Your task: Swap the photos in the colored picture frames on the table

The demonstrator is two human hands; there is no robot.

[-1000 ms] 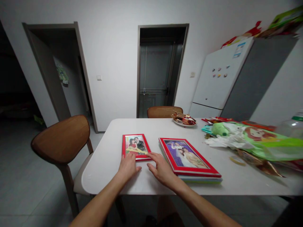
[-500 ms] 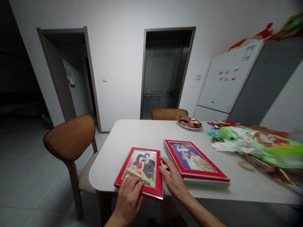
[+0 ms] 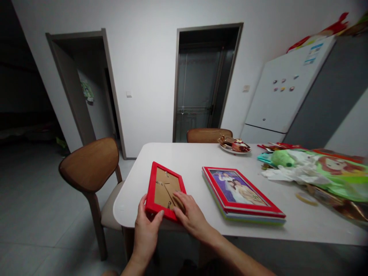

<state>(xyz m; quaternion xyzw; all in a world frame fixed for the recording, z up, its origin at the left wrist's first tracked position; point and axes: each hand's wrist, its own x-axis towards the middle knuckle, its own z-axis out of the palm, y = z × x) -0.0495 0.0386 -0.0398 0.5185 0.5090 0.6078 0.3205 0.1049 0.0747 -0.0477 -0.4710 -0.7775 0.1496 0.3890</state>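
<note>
A small red picture frame [image 3: 169, 185] is turned back side up, tilted above the near left part of the table. Its tan backing board shows metal clips and a slit or stand line. My left hand [image 3: 147, 226] grips the frame's near left corner, thumb on the back edge. With its fingers curled over the near right corner and backing, my right hand [image 3: 193, 217] holds the other side. To the right lies a larger red picture frame [image 3: 244, 191], picture up, on top of other frames with a green edge.
A white table [image 3: 184, 153] lies before me. On its right are a green plastic bag [image 3: 339, 180], crumpled white tissue [image 3: 296, 170] and a roll of tape [image 3: 307, 198]. A plate of items [image 3: 234, 146] sits at the far edge. Wooden chairs [image 3: 92, 165] stand left and behind.
The small frame has been flipped from picture side up to back side up and raised at a tilt. Both hands now grip its near corners. The view has shifted slightly.
</note>
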